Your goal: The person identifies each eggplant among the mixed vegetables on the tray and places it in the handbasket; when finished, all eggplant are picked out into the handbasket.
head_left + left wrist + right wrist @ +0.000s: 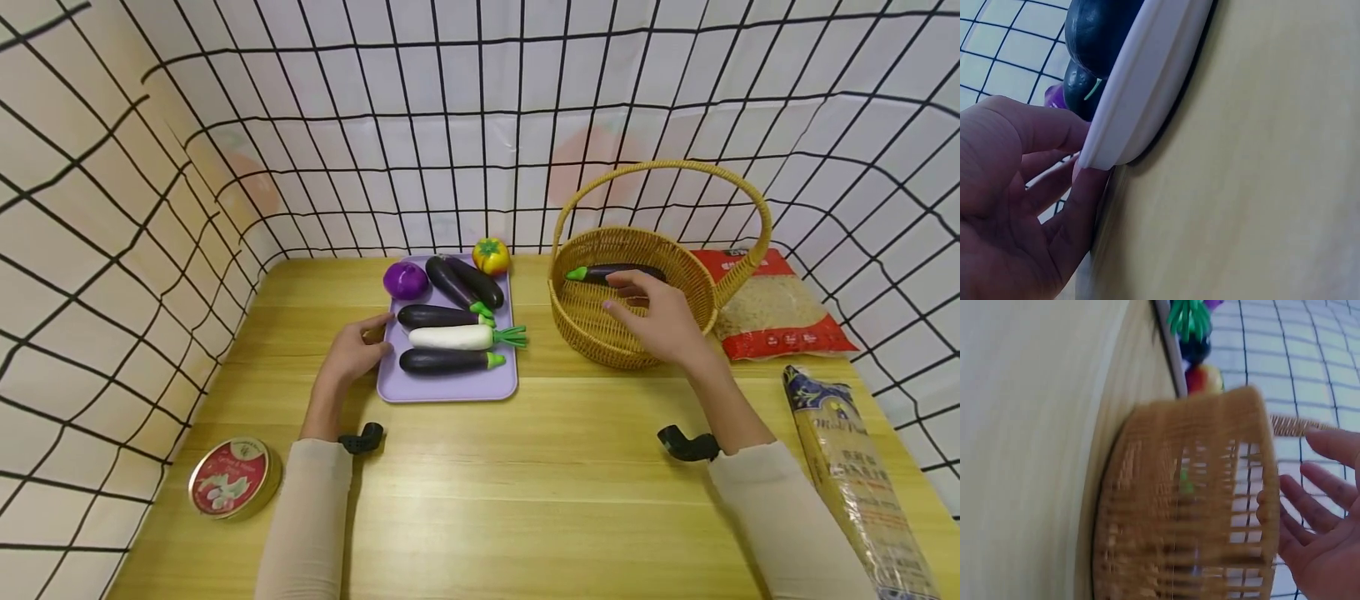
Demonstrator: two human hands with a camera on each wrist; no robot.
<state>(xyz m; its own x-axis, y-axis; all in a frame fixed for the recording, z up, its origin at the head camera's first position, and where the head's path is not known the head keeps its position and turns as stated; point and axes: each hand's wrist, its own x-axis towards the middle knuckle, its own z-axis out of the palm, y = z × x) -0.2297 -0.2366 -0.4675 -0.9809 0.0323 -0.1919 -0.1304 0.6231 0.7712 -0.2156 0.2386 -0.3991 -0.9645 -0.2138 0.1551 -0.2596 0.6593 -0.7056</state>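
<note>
My left hand (355, 348) pinches the left edge of a lilac tray (448, 389) between thumb and fingers, as the left wrist view shows at the tray's rim (1124, 103). On the tray lie several dark eggplants (442, 361), a white radish (452, 337) with green tops, a purple onion (406, 281) and a yellow-red bell pepper (491, 257). Over the wicker basket (576, 327) hovers my right hand (660, 317), fingers loosely bent and holding nothing. Inside the basket, partly behind that hand, an eggplant (597, 273) rests with its green stem to the left.
A tall arched handle (671, 165) rises over the basket. Right of it lie a red-and-clear bag (780, 308) and a long clear packet (855, 467). A round red-lidded tin (231, 477) sits front left. Black wire grid (337, 150) encloses the table's back and sides.
</note>
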